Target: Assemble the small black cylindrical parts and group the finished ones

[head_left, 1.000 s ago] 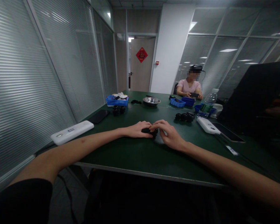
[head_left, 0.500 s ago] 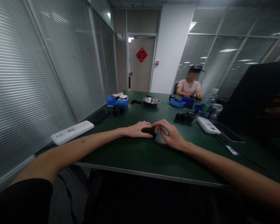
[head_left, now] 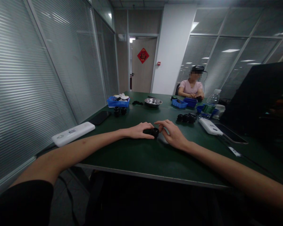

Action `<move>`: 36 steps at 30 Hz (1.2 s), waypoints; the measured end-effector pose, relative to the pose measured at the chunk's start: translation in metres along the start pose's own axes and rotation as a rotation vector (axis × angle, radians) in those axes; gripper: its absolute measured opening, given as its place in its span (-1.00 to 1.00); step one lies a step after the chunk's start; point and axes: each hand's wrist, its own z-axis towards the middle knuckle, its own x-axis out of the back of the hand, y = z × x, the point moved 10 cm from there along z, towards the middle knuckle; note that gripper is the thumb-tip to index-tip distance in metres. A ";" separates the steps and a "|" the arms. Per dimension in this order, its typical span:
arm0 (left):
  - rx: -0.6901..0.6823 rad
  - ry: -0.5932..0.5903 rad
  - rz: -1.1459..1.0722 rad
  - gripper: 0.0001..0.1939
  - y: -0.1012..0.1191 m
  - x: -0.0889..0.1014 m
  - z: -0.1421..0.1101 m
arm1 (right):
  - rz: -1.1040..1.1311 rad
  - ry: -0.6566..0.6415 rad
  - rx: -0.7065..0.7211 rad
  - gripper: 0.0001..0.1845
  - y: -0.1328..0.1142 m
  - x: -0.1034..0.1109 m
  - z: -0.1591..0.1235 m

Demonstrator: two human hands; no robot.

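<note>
Well, left hand (head_left: 139,130) grips black object (head_left: 153,132) (blue basket (head_left: 112,103) beyond, heaped).

Through the head view I saw the left hand (head_left: 140,130) clasping a black object (head_left: 155,133) on the green table (head_left: 132,155) — the right hand (head_left: 171,133) loosely curled just beside its rounded end. Farther back I saw a metal bowl (head_left: 153,105) and a seated person in pink (head_left: 191,88).

Door sign (head_left: 143,55) (apparently 福)
</note>
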 end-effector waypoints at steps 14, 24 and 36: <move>-0.004 0.007 -0.007 -0.46 -0.006 -0.002 0.001 | -0.117 -0.079 0.043 -0.40 0.000 -0.008 -0.003; 0.042 -0.007 0.005 -0.37 -0.018 -0.004 0.000 | -0.024 -0.093 0.097 -0.33 -0.013 -0.008 -0.002; -0.012 0.012 -0.060 -0.51 -0.015 -0.002 0.001 | -0.012 -0.133 0.079 -0.28 -0.014 -0.015 -0.005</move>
